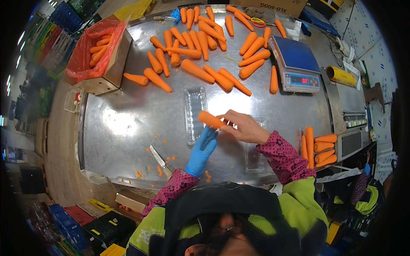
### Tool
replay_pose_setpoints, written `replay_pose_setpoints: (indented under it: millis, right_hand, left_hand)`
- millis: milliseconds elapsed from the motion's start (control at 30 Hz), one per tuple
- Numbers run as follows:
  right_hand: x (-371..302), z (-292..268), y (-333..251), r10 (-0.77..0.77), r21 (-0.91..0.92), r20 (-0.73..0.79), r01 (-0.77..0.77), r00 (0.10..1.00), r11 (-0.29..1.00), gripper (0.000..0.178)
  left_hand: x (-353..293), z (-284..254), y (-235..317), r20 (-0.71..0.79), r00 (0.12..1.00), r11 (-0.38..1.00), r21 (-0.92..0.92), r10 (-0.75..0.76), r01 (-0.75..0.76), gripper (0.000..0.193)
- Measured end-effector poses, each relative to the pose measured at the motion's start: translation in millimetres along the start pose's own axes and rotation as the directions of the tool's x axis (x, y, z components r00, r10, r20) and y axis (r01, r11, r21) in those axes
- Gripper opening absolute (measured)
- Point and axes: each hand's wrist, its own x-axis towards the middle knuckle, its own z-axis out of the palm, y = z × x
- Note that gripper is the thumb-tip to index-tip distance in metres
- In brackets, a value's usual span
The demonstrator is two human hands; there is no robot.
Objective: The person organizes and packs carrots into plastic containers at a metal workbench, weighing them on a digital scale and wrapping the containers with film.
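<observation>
A single carrot is above the steel table, its thick end pointing up and left. My bare right hand pinches its other end between thumb and fingers. From below, my left hand, in a blue glove, has its fingers together against the carrot's underside; its thumb is hard to make out. Just beyond the carrot lies a clear plastic tray with nothing in it. A second clear tray is partly hidden under my right forearm. A knife rests left of my left wrist, among orange scraps.
Many loose carrots cover the table's far half. A scale stands far right, with a filled carrot tray nearer me. A carton with a red liner holds carrots at left. Scissors and a yellow roll lie farther back.
</observation>
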Motion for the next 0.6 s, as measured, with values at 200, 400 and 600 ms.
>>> replay_pose_setpoints:
  millis: [200,400,600]
  right_hand:
    - [73.1,28.8,40.2,-0.059,-0.295,-0.45,-0.086,0.891,0.952,0.033]
    - [118.7,50.0,124.5,0.212,-0.518,-0.53,-0.511,0.821,0.686,0.041]
    - [93.1,30.7,92.1,0.782,0.848,0.106,-0.467,0.614,0.252,0.044]
  left_hand:
    - [1.7,-24.4,24.3,0.144,0.966,0.871,-0.42,-0.215,0.257,0.064]
    - [1.2,-57.9,38.8,0.143,0.961,0.857,-0.436,-0.236,0.275,0.063]
    - [8.1,-74.4,65.8,0.069,0.997,0.999,-0.024,-0.047,0.049,0.057]
